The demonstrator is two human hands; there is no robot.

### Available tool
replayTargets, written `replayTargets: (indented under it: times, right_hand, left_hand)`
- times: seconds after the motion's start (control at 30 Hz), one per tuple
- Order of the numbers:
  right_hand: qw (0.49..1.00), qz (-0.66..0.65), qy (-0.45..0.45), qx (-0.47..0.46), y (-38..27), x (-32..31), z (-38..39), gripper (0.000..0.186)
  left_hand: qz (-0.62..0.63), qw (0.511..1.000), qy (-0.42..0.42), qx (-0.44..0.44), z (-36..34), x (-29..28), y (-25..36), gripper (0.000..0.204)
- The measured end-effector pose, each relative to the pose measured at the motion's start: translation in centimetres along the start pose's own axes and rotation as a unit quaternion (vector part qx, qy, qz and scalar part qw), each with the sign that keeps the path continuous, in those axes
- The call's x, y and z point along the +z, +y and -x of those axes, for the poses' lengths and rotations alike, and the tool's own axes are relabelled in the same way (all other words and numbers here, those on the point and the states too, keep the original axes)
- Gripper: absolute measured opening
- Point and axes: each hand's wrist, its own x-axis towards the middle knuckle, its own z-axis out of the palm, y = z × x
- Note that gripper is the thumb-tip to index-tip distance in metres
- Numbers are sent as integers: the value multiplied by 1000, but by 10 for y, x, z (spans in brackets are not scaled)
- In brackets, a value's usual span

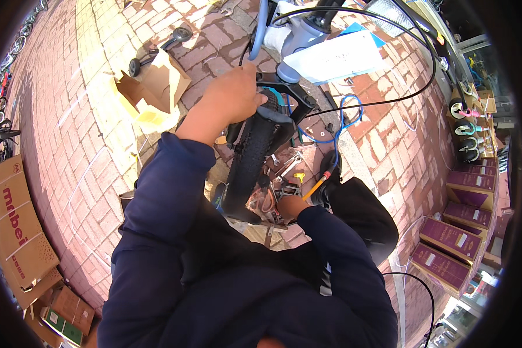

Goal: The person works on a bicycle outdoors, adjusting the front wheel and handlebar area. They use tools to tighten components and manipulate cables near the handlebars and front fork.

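A bicycle stands in front of me, its black knobby tyre point(246, 162) pointing toward my lap between my legs. My left hand point(232, 95) is closed at the top of the wheel, beside the black fork point(303, 103); its fingertips are partly hidden, so what they grip cannot be made out. Low down to the right of the tyre, my right hand point(292, 207) reaches among loose tools, its fingers hidden from view. Around it lie wrenches point(289, 165), a small yellow part point(298, 176) and an orange tube point(314, 189) joined to a blue hose point(341, 136).
A white sheet point(336, 58) covers part of the pale blue frame point(304, 35). Black cable point(383, 102) loops out to the right. An opened cardboard box point(156, 87) sits on the brick paving at left. Purple cartons point(446, 264) line the right; a large brown carton point(17, 226) stands far left.
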Motion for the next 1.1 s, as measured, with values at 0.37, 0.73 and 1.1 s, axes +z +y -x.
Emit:
replayTargets:
  times: [0.37,0.73,1.1]
  right_hand:
    - [981,-101,158,52,69,75,-83,22]
    - [849,-296,382,216,100,77,-166,27]
    - [937,-95,308,137,109,45,-161,19]
  left_hand:
    - [-42,999,11,18,-21,11,-2,44]
    - [-45,999,11,-21,-19,12,11,47]
    - [-32,999,4,-16,-10,-2,8,49]
